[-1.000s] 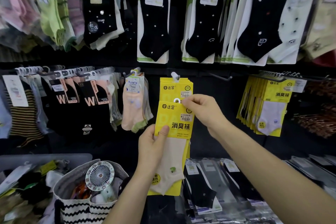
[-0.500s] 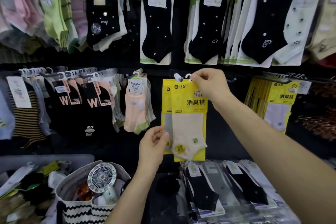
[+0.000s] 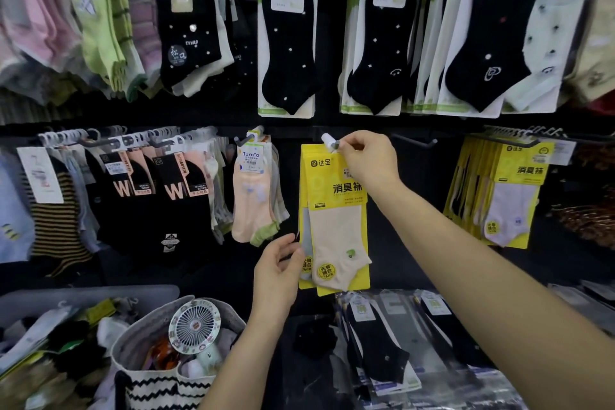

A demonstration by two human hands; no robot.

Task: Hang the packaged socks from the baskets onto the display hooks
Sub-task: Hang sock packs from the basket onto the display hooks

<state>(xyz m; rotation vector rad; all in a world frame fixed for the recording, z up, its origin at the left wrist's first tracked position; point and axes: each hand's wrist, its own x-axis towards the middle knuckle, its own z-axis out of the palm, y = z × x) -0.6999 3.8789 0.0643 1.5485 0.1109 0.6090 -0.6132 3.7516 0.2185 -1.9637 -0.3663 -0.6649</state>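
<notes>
A yellow sock pack [image 3: 337,223] with a cream ankle sock hangs at the middle display hook [image 3: 330,142], in front of another yellow pack. My right hand [image 3: 367,160] pinches the pack's top hanger tab right at the hook's white tip. My left hand [image 3: 278,268] touches the pack's lower left edge with thumb and fingers. A grey basket [image 3: 86,293] of loose sock packs sits at the lower left.
Full hooks surround the spot: peach socks [image 3: 253,200] to the left, a yellow stack [image 3: 509,193] to the right, black socks above. An empty hook [image 3: 414,140] juts out just right. A striped bag [image 3: 156,386] holds a small fan. Flat packs [image 3: 382,339] lie below.
My right hand lifted the yellow pack from chest height up to the hook and now holds its tab at the tip. My left hand slid down to the pack's lower edge.
</notes>
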